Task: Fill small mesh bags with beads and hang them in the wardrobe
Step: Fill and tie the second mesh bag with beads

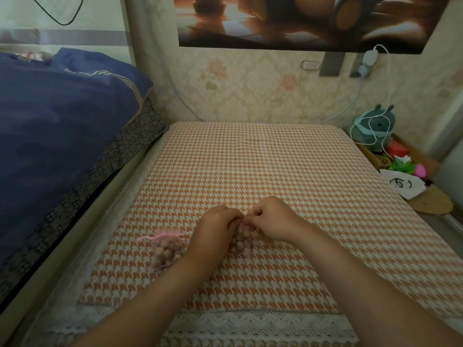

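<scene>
A pink mesh bag (pixel 240 242) full of tan wooden beads lies on the orange houndstooth table cover (pixel 250 166) near its front middle. My left hand (pixel 215 227) and my right hand (pixel 271 221) meet at the top of this bag, fingers pinched on its neck. The drawstring there is mostly hidden by my fingers. A second filled pink mesh bag (pixel 165 250) lies flat to the left, its pink drawstring pulled shut and trailing left, touched by neither hand.
A bed with a dark blue quilt (pixel 62 126) runs along the table's left side. At the right stand a teal gadget with a white cable (pixel 374 128), colourful small items and a white pouch (pixel 403 184). White lace trim (pixel 250 324) edges the table's front.
</scene>
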Tool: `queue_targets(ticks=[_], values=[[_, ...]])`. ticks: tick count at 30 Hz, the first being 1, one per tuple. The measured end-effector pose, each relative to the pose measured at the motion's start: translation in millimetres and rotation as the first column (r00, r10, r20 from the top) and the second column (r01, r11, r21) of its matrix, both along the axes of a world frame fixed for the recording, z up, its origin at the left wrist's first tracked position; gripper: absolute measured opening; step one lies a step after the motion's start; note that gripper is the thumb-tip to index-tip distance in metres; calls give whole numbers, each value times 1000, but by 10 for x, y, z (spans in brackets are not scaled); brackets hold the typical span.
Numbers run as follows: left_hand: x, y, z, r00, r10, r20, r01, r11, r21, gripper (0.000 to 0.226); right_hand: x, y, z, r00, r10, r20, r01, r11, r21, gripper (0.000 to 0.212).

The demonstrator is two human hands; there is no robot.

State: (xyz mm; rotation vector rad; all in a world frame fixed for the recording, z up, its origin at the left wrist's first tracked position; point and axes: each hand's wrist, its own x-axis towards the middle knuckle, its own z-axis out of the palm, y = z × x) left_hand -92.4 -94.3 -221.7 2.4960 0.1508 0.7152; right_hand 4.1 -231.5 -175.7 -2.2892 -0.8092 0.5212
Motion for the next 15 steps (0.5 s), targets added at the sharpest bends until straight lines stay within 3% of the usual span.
queue_targets(ticks=[5, 9, 12, 15], values=[[58, 63, -25, 992, -69, -106, 69, 998, 4, 13, -4, -34, 18, 990, 50, 132, -42, 997, -64, 19], [67, 63, -13, 979, -53, -199, 27, 991, -131, 14, -31, -35, 32, 975, 77, 211, -66, 996, -60, 19], [52, 23, 28, 966, -46, -253, -18, 969, -244, 20, -28, -40, 28, 980, 78, 181, -75, 997, -20, 23], [31, -4, 61, 967, -26, -253, -66, 935, -349, 26, -23, -47, 8, 999, 34, 2, -34, 998, 55, 22]])
